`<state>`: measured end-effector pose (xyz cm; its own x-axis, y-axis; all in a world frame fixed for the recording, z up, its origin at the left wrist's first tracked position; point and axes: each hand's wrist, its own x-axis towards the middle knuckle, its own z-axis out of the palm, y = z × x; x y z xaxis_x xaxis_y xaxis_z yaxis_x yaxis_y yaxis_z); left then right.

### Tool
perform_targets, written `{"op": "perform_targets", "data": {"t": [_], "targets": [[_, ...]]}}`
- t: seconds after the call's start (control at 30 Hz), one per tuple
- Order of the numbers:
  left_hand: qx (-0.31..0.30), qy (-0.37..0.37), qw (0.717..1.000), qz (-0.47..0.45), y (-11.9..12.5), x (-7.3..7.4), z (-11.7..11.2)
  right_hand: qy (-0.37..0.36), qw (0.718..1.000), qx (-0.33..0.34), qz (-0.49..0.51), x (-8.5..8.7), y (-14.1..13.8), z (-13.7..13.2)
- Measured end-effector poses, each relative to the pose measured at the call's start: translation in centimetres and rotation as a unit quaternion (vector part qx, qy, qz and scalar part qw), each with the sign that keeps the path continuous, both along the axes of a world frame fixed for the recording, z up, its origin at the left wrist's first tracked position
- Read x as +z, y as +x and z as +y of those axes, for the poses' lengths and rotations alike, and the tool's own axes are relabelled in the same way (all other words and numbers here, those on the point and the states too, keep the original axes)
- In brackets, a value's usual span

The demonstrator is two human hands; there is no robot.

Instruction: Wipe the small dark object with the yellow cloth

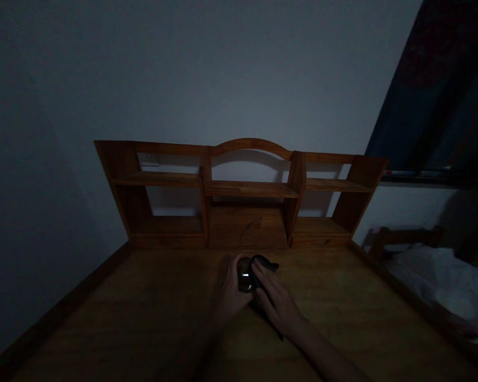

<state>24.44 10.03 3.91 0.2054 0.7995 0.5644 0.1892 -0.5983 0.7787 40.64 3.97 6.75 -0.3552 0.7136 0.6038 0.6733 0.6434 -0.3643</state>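
Note:
Near the far side of the wooden desk, my left hand (231, 289) curls around a small dark, shiny object (245, 275). A bright reflection shows on its glossy face; its kind is hard to make out in the dim light. My right hand (273, 294) presses a black cloth (266, 261) against the right side of that object. The cloth sticks out past the fingertips, and a dark corner hangs below the palm. Both hands meet around the object, fingers bent. Whether the object touches the desk cannot be seen.
The wooden desktop (151, 307) spreads around my hands, with raised edges at left and right. A wooden shelf unit (252, 188) stands along its back against a pale wall (239, 69). A white plastic-like heap (442, 281) and a wooden chair back (408, 235) are at right, below a dark window (442, 95).

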Motion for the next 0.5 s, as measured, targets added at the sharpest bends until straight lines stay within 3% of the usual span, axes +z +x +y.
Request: {"op": "perform_targets", "data": {"t": [0.1,0.23,0.5], "targets": [[-0.002,0.037,0.999,0.034,0.0,0.2,-0.2,-0.011,1.0,0.003,0.028,0.1,0.1,0.2],[0.005,0.03,0.997,0.067,-0.2,0.0,-0.1,-0.032,0.999,0.014,0.036,0.2,0.1,0.4],[0.044,-0.006,0.999,-0.008,-0.4,-0.6,1.1,0.008,0.998,0.048,-0.041,0.4,0.2,-0.1]]}}
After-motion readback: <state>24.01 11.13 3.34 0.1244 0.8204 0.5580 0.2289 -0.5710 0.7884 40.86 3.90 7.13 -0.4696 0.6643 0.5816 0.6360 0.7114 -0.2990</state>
